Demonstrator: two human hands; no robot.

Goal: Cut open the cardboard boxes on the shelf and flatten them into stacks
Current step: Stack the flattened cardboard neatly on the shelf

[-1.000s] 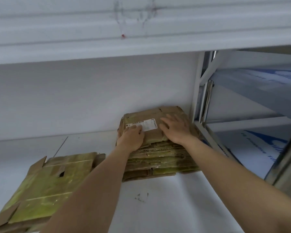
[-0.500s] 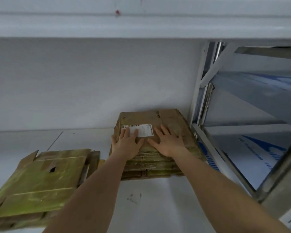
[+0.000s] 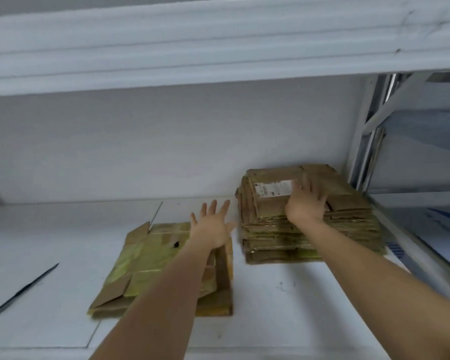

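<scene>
The stack of flattened boxes (image 3: 307, 224) is brown corrugated cardboard, matt and rough at its worn edges, with a smooth white paper label (image 3: 273, 188) on top. The flattened box (image 3: 151, 266) beside it is cardboard under glossy yellowish tape. The shelf (image 3: 270, 294) is smooth, matt white, lightly scuffed. The knife (image 3: 24, 289) looks like dark metal. The frame (image 3: 359, 131) seems painted metal.

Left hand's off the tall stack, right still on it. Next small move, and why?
Probably lower the left hand onto the flattened box beneath it and grip it for the tall stack. The hand hovers open above that box, while the right hand rests on the stack's top sheet.
</scene>
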